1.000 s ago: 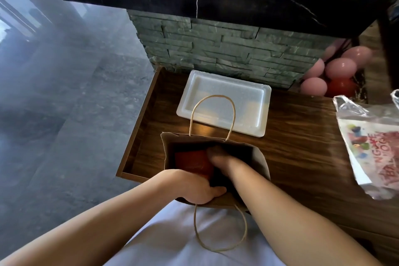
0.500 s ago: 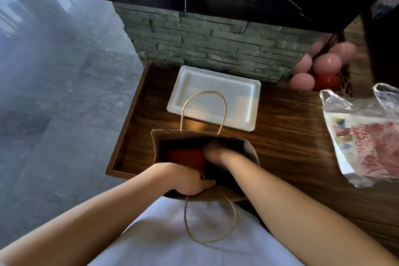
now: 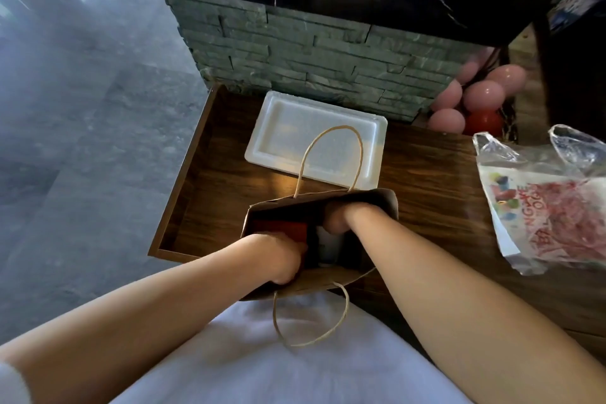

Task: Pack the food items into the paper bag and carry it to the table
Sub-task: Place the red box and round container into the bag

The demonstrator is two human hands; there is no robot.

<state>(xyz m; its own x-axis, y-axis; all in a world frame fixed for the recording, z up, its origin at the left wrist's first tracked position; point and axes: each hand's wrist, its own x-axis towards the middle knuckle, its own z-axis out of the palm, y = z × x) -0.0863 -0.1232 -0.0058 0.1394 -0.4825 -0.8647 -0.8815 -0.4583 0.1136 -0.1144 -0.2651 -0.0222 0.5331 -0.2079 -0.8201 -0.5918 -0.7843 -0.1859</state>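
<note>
A brown paper bag [image 3: 380, 203] with twine handles stands open on the wooden counter [image 3: 433, 207], right in front of me. Inside it, at the left, lies a red item [image 3: 282, 228], with something white [image 3: 328, 246] beside it. My left hand [image 3: 278, 256] curls over the bag's near rim, fingers inside, gripping the paper. My right hand [image 3: 341, 216] reaches into the bag's far right corner and presses against the wall. Its fingers are hidden in there.
A white foam tray [image 3: 314, 138] lies just behind the bag. A printed plastic bag [image 3: 541, 207] sits at the right. Pink egg-like balls [image 3: 482, 97] and a red one [image 3: 483, 121] are at the back right. A black ledge overhangs the stone wall [image 3: 311, 52]. The floor drops away on the left.
My right hand has shifted from the bag's middle to its far right corner, spreading the mouth wider. My left hand has slid further over the near rim. The white item now shows.
</note>
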